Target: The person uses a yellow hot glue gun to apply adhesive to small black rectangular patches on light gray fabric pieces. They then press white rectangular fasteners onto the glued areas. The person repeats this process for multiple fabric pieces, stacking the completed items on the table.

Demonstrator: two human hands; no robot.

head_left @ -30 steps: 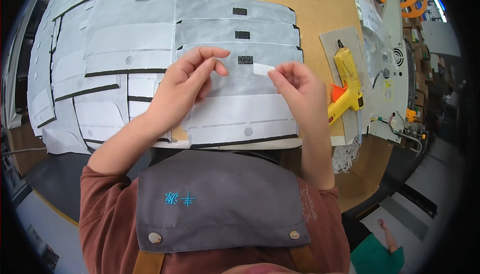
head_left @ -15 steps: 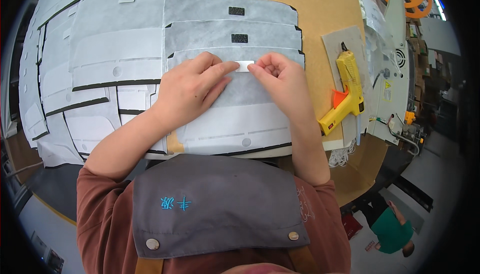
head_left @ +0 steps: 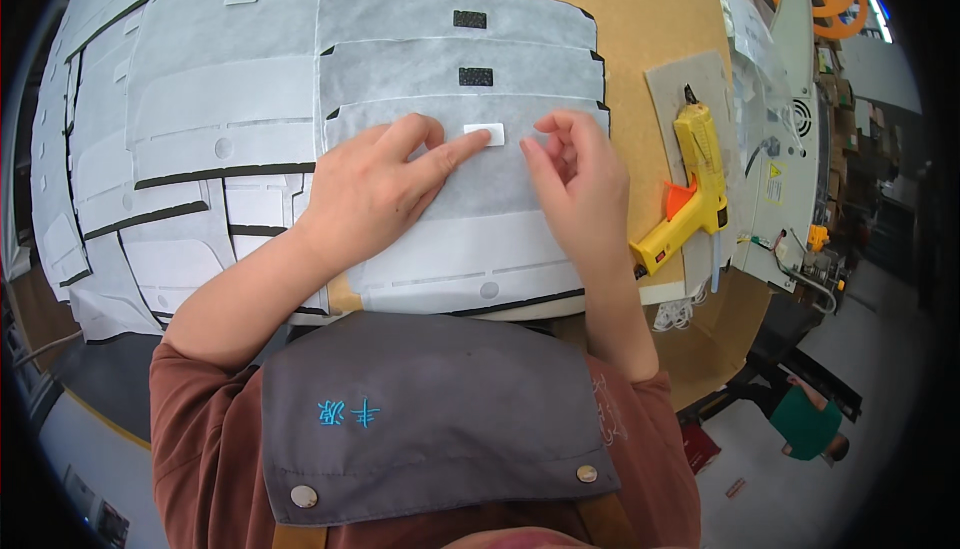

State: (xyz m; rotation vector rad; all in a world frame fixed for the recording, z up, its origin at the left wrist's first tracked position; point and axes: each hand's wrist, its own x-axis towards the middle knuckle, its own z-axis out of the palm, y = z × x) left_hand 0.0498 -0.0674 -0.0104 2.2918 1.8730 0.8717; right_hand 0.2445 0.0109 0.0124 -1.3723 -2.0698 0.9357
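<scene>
In front of me lies a stack of pale grey fabric panels (head_left: 420, 259), overlapped so their far edges show in steps. A small white rectangular patch (head_left: 492, 135) rests on the nearest one. My left hand (head_left: 375, 174) presses the patch with its stretched index fingertip, the other fingers bent over the panel. Just right of the patch hovers my right hand (head_left: 580, 179), thumb and fingers apart with nothing between them. Two black rough patches, an upper one (head_left: 469, 20) and a lower one (head_left: 476, 77), sit on the panels behind.
On the right, a yellow glue gun (head_left: 700, 164) lies on a grey board (head_left: 660, 89). More panels with white patches (head_left: 220, 89) cover the left of the table. Beyond the right edge stand a machine (head_left: 785, 179) and a cardboard box (head_left: 725, 334). A person in green (head_left: 805, 419) is farther off.
My right hand has let go of the white patch and drawn back right, its fingers parting. The left index finger has moved onto the patch. The panels have shifted slightly left.
</scene>
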